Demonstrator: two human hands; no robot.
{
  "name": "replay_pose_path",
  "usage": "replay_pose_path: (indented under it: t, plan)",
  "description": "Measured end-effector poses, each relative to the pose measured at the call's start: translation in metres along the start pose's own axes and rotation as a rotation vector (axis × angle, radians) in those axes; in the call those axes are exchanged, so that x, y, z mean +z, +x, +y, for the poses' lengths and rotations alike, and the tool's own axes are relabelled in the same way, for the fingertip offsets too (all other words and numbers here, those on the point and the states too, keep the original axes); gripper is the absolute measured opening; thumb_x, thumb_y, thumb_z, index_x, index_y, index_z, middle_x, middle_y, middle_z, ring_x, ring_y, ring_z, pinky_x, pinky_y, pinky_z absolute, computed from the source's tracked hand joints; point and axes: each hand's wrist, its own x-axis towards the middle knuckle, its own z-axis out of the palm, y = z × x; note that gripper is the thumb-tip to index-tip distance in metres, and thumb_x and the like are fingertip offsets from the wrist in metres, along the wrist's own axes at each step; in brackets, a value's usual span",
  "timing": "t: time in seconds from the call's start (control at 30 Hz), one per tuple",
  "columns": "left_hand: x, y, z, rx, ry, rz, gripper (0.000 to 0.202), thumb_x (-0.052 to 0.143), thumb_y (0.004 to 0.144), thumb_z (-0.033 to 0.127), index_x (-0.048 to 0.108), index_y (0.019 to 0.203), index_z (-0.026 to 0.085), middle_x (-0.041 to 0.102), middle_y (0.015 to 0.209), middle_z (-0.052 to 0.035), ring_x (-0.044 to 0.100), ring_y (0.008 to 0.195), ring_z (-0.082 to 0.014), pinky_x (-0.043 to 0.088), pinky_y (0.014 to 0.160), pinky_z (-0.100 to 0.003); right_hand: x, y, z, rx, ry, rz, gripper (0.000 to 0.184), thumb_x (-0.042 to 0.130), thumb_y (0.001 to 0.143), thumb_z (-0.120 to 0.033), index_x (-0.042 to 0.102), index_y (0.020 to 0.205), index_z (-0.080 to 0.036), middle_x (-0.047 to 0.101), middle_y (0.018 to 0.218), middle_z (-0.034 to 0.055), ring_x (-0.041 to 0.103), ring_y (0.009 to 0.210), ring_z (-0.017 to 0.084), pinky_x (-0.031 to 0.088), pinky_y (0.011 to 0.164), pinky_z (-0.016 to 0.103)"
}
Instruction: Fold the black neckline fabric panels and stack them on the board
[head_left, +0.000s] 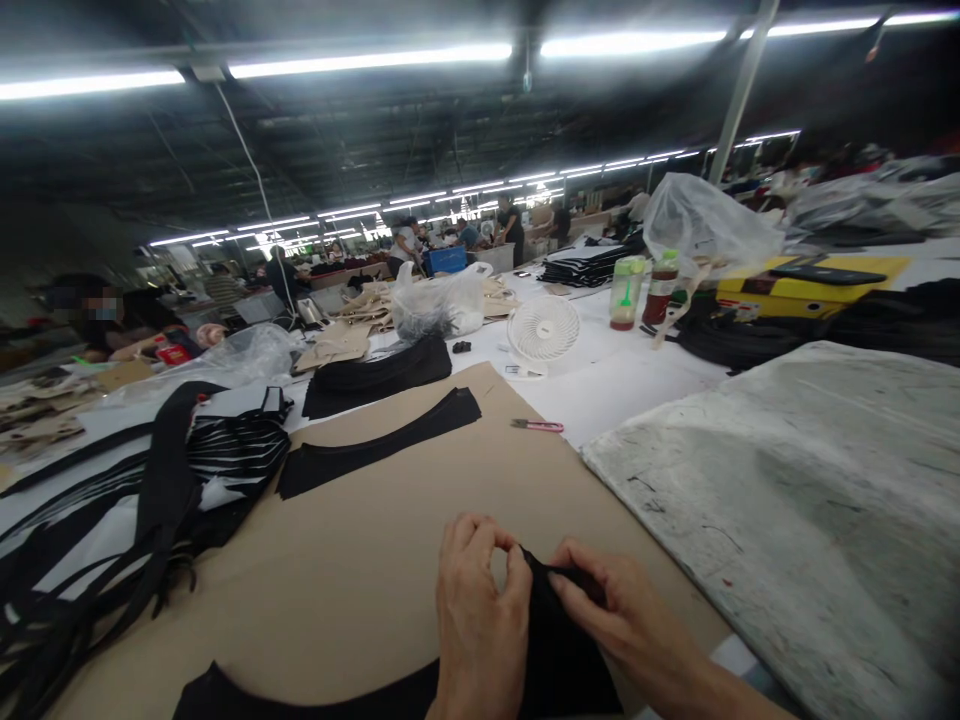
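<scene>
Both hands work at a black fabric piece (564,650) near the front edge of the brown board (360,560). My left hand (484,610) pinches its upper edge between thumb and fingers. Just to the right, my right hand (611,600) grips the same edge, thumb on the near side. The fabric hangs down below the hands, and its lower part runs out of view. Another stretch of black fabric (315,700) lies at the bottom left; whether it joins the held piece is hidden behind my left wrist. Curved black cut pieces (382,440) lie farther up the board.
Pink-handled thread snips (537,426) lie at the board's right edge. Beyond stand a white fan (544,328), a green-lidded bottle (625,295) and a yellow box (795,290). Striped black-and-white bundles (232,440) fill the left; a grey-white sheet (810,480) covers the right. People work far back.
</scene>
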Motion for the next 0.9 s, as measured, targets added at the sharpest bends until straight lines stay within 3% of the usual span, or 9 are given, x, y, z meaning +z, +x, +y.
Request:
replay_pose_path:
  t: [0.1, 0.23, 0.37, 0.47, 0.67, 0.9]
  plan:
    - [-0.006, 0.004, 0.003, -0.076, -0.18, -0.146, 0.015, 0.05, 0.081, 0.021, 0.06, 0.07, 0.02, 0.06, 0.082, -0.0023, 0.056, 0.084, -0.0185, 0.041, 0.078, -0.031, -0.004, 0.003, 0.003, 0.022, 0.046, -0.013, 0.021, 0.048, 0.084, -0.034, 0.057, 0.075, -0.018, 0.05, 0.063, -0.0023, 0.045, 0.059, 0.013, 0.031, 0.054, 0.026]
    - [-0.009, 0.008, -0.005, -0.313, -0.466, -0.434, 0.032, 0.046, 0.087, 0.04, 0.067, 0.095, 0.018, 0.067, 0.094, -0.0063, 0.059, 0.093, -0.0202, 0.042, 0.084, -0.032, -0.01, 0.006, 0.008, 0.085, 0.176, -0.036, 0.024, 0.049, 0.082, -0.039, 0.055, 0.075, -0.017, 0.05, 0.066, -0.0011, 0.046, 0.064, 0.015, 0.035, 0.058, 0.027]
    - [-0.002, 0.006, -0.012, -0.412, -0.543, -0.546, 0.034, 0.056, 0.079, 0.046, 0.065, 0.084, 0.013, 0.061, 0.074, -0.0026, 0.054, 0.071, -0.0153, 0.04, 0.067, -0.027, -0.012, 0.003, 0.013, 0.089, 0.178, -0.084, 0.028, 0.05, 0.083, -0.043, 0.058, 0.078, -0.017, 0.052, 0.07, 0.0003, 0.048, 0.067, 0.016, 0.037, 0.061, 0.028]
    - [0.003, 0.004, -0.009, -0.397, -0.545, -0.546, 0.029, 0.061, 0.074, 0.042, 0.062, 0.077, 0.013, 0.056, 0.068, 0.0005, 0.048, 0.065, -0.0123, 0.035, 0.062, -0.024, -0.013, 0.0, 0.015, 0.078, 0.119, -0.092, 0.027, 0.049, 0.083, -0.042, 0.06, 0.082, -0.017, 0.054, 0.072, 0.0007, 0.049, 0.068, 0.017, 0.037, 0.061, 0.028]
    - [0.005, 0.001, -0.003, -0.318, -0.407, -0.471, 0.026, 0.056, 0.08, 0.039, 0.063, 0.076, 0.014, 0.057, 0.069, -0.0001, 0.049, 0.068, -0.0139, 0.037, 0.064, -0.025, -0.019, -0.004, 0.012, 0.082, 0.082, -0.065, 0.026, 0.053, 0.081, -0.041, 0.061, 0.091, -0.018, 0.056, 0.074, 0.0005, 0.049, 0.064, 0.016, 0.037, 0.058, 0.027]
    - [0.004, -0.003, 0.005, -0.292, -0.358, -0.463, 0.024, 0.056, 0.082, 0.038, 0.062, 0.074, 0.016, 0.06, 0.07, -0.0004, 0.05, 0.071, -0.0149, 0.038, 0.066, -0.025, -0.019, -0.003, 0.012, 0.061, 0.056, -0.044, 0.024, 0.05, 0.084, -0.039, 0.059, 0.08, -0.017, 0.052, 0.068, -0.0007, 0.046, 0.059, 0.013, 0.034, 0.053, 0.025]
